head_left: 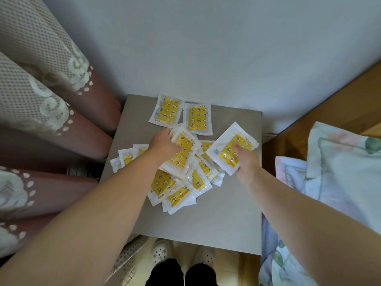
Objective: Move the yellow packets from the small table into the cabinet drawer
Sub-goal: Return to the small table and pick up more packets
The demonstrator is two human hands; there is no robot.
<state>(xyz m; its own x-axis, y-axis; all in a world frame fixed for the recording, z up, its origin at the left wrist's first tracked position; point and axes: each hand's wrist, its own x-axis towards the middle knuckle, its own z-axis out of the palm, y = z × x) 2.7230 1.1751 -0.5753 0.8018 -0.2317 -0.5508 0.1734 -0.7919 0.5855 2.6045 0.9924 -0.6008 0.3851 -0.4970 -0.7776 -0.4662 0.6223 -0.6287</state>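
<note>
Several yellow packets in clear white-edged wrappers lie on the small grey table (pixel 222 219). Two packets (pixel 179 115) rest flat side by side at the table's far edge. A loose pile (pixel 175 188) spreads over the middle, and a few more packets (pixel 125 157) poke out at the left under my forearm. My left hand (pixel 162 145) grips a small stack of packets (pixel 182 153) above the pile. My right hand (pixel 246 162) pinches a single packet (pixel 228 147), thumb on its yellow face, lifted and tilted. No cabinet drawer is in view.
Pink curtains with lace trim (pixel 47 112) hang close on the left. A bed with floral bedding (pixel 334 174) and a wooden frame (pixel 321 112) borders the table on the right. A pale wall stands behind. My feet (pixel 181 254) are at the table's near edge.
</note>
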